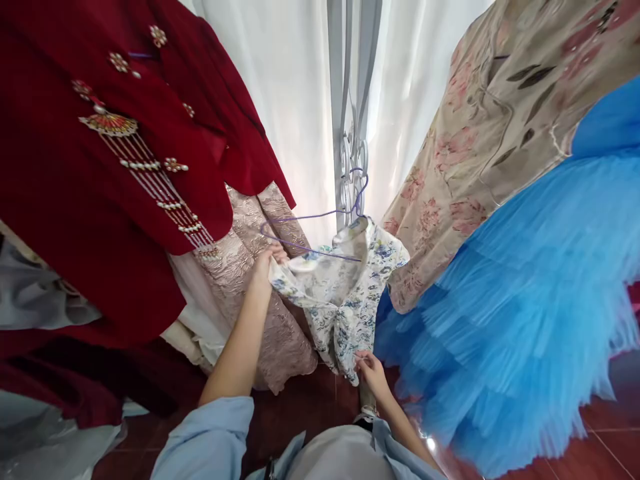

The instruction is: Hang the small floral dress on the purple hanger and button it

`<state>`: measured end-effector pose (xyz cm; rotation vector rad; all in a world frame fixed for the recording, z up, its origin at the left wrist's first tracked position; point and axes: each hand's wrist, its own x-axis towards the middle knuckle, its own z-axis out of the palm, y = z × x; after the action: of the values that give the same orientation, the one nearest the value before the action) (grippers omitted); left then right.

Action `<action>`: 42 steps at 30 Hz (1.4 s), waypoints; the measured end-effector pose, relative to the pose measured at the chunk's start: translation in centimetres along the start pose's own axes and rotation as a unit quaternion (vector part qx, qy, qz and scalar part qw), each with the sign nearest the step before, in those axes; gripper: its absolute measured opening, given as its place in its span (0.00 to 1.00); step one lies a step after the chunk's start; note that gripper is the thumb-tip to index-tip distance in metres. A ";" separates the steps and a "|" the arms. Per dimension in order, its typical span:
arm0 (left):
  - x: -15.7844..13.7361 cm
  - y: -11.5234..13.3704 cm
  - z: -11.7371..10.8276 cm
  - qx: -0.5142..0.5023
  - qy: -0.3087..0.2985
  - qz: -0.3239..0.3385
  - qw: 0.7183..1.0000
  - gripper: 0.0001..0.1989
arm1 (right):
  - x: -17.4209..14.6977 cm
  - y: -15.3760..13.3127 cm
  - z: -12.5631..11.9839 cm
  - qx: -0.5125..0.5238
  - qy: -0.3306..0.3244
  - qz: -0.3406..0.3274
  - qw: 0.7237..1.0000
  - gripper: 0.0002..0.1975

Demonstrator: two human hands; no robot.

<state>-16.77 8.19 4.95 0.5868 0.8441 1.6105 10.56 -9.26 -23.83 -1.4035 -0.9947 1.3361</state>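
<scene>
A short white blouse (367,287) with a blue floral print hangs in front of me on a thin purple wire hanger (311,217). The hanger's right end goes into the blouse's right shoulder, while its left end sticks out bare above the left one. My left hand (270,261) is closed on the blouse's left shoulder edge, just below that bare end. Lower down, the fingers of my right hand (371,371) pinch the blouse near its bottom hem. The hanger's hook is up against the scrolled grey metal stand (350,133); whether it hangs there I cannot tell.
At left hang a dark red jacket (45,167) with a beaded tassel ornament (150,167) and a pink brocade skirt (240,267). To the right are a beige floral garment (450,147) and a blue tulle dress (525,287). White curtains (280,80) cover the back, above a red tiled floor (280,427).
</scene>
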 end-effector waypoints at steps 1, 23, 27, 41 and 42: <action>-1.4 -2.0 -0.1 -0.006 -0.007 -0.020 1.000 0.17 | -0.8 -0.4 0.3 -0.006 -0.003 -0.016 1.000 0.24; -20.9 -19.2 -5.5 0.280 -0.355 -0.098 0.887 0.26 | -7.0 -19.1 -3.6 -0.040 -0.295 -0.096 0.950 0.21; -20.0 -18.6 -3.7 0.337 -0.410 -0.105 0.841 0.14 | -6.8 -21.8 -5.7 -0.026 -0.292 -0.109 0.950 0.29; -13.6 -7.2 -4.2 0.533 -0.295 0.061 0.791 0.11 | -0.2 -25.3 -16.1 -0.002 -0.075 -0.198 0.977 0.29; -13.3 -5.8 -3.7 0.513 -0.294 0.074 0.803 0.14 | 1.0 -25.5 -16.4 -0.005 -0.077 -0.201 0.977 0.29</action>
<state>-13.32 -5.11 -0.94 1.8458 1.1551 0.8549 28.02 -3.58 0.33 -1.0436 -1.3105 1.1469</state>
